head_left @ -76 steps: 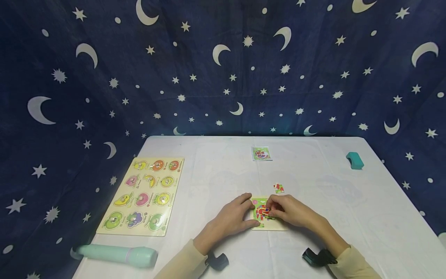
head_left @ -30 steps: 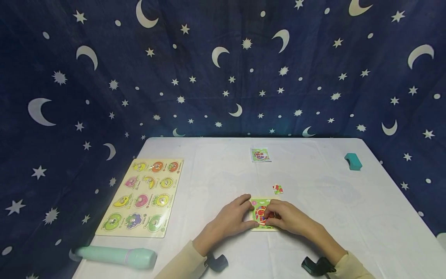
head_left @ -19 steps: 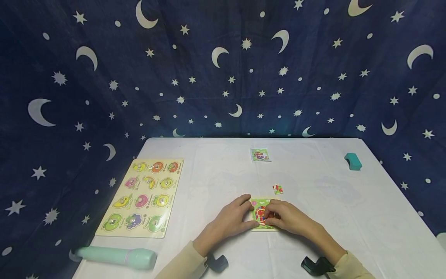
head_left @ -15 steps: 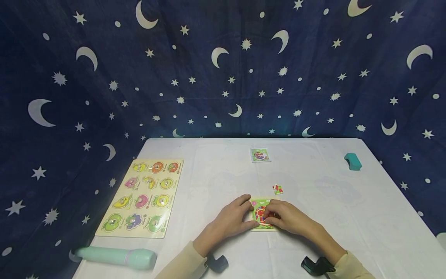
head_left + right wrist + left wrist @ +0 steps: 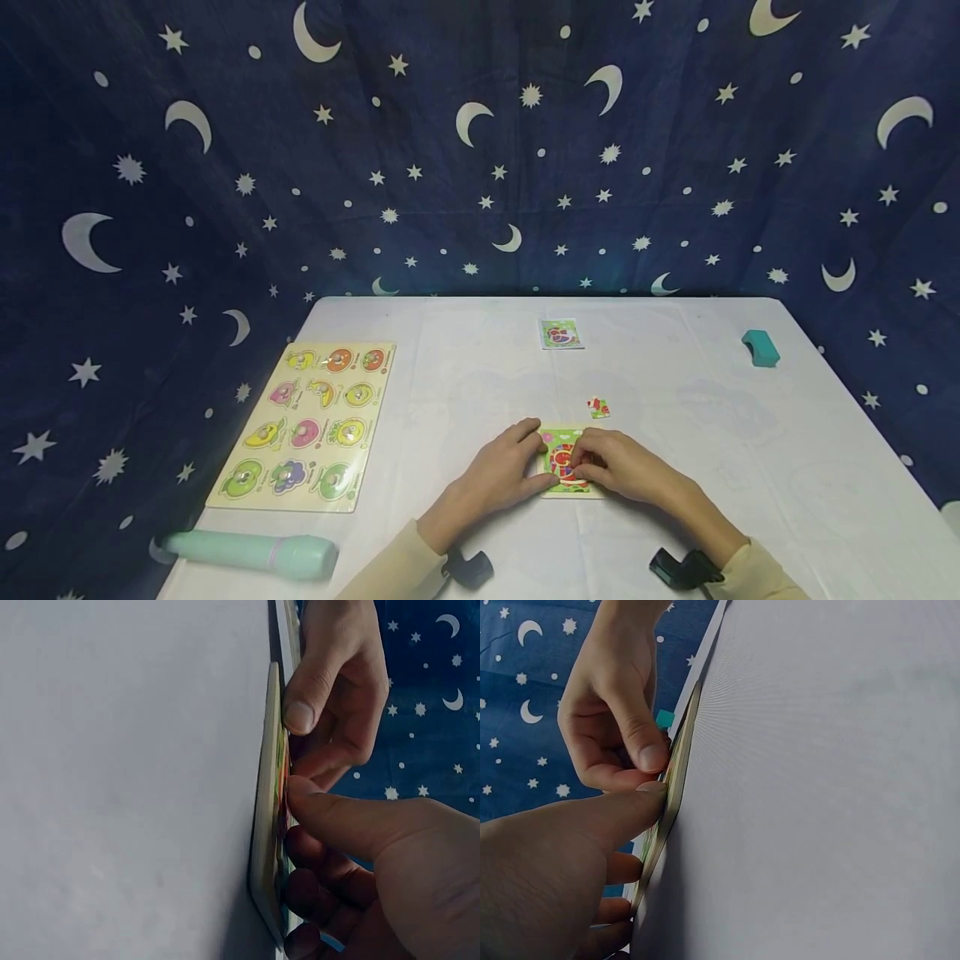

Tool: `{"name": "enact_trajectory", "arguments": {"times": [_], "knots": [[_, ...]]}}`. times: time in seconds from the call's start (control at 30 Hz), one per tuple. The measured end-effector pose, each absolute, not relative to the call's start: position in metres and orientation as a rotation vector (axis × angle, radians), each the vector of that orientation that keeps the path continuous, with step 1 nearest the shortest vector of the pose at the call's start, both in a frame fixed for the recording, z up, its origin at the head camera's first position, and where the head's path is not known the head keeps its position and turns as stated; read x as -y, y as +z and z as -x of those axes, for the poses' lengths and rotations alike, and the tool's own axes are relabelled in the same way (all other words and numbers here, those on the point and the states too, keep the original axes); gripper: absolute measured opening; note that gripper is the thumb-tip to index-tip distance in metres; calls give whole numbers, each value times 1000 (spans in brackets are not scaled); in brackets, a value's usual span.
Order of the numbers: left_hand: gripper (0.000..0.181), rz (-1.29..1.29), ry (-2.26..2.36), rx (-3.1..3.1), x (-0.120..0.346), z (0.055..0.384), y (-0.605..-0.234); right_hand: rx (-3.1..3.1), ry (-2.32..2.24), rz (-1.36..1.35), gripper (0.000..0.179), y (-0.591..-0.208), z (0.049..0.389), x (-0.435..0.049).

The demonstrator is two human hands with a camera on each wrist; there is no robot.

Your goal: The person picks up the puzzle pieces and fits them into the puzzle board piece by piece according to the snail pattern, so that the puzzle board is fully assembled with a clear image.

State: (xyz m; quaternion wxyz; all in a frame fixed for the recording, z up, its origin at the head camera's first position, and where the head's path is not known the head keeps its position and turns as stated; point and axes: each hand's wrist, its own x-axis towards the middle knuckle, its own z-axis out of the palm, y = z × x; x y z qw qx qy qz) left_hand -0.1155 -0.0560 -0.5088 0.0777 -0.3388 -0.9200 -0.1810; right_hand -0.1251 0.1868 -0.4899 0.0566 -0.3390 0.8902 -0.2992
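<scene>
A small jigsaw board [image 5: 558, 435] with a red picture on green lies on the white table. My left hand [image 5: 501, 469] rests at its left side, thumb on the lower left corner and fingers by the upper left. On the board's right part, my right hand [image 5: 628, 468] pinches a puzzle piece with curled thumb and index finger; the fingers hide most of the piece. In the right wrist view the right thumb [image 5: 307, 796] is right at the picture's surface. A loose puzzle piece [image 5: 598, 407] in red and green lies just beyond the board.
A square picture card [image 5: 561, 334] lies farther back. At left are a fruit puzzle board [image 5: 306, 425] and a mint-green cylindrical object [image 5: 251, 553]. A teal arch block [image 5: 761, 348] sits at the far right. Starry cloth [image 5: 420, 108] hangs behind the table.
My right hand has moved slightly down and left over the board since the oldest frame, and more of the picture's lower part shows filled. Lately its fingers shift slightly; my left hand stays put.
</scene>
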Motion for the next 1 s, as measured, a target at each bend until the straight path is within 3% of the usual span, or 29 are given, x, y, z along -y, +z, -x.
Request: {"name": "enact_trajectory", "arguments": {"times": [0.5, 1.0], "knots": [[41, 1015, -551, 2760, 56, 115, -510, -2884, -902, 792, 15, -488, 145, -200], [41, 1009, -538, 2758, 56, 115, -510, -2978, -870, 740, 21, -501, 161, -210]]}}
